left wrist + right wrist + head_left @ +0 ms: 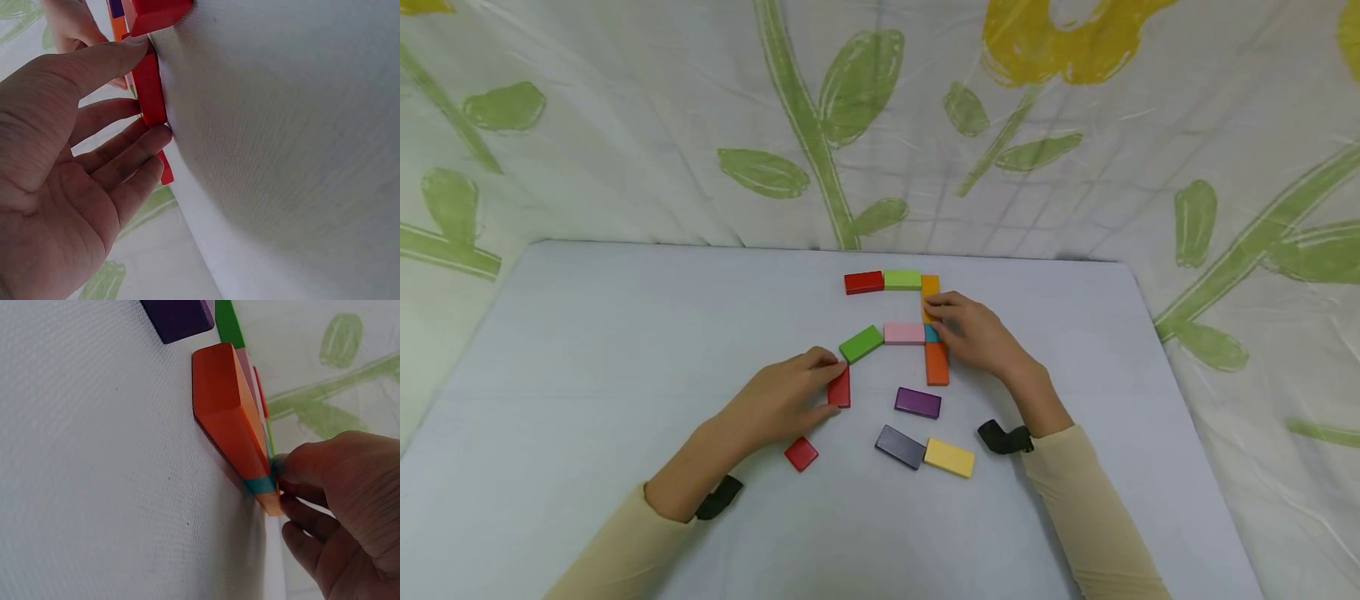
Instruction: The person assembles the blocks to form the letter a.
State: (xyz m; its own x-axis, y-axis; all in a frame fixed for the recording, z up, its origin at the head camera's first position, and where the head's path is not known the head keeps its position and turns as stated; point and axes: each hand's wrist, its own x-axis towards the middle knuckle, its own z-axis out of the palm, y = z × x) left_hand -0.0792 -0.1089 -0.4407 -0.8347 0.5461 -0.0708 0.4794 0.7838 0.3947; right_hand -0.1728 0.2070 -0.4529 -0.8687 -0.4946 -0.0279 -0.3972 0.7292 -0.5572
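My left hand [782, 396] pinches a red block [839, 390] by its ends, thumb near and fingers far, below a tilted green block [861, 343]. In the left wrist view, the red block [149, 90] rests on the table between thumb and fingers. My right hand [981, 333] holds a yellow-orange block [930, 286] at the right of the row. Its thumb lies by a small blue block [932, 334], which sits between that block and an orange-red block [937, 364]. In the right wrist view, the hand [356, 506] partly hides these blocks.
A pink block [904, 333] joins the blue one; a red block [863, 282] and lime block [902, 280] form the top row. Nearer lie a purple block [917, 402], dark grey block [900, 447], yellow block [950, 457] and small red block [801, 453]. A flowered curtain [662, 125] hangs behind.
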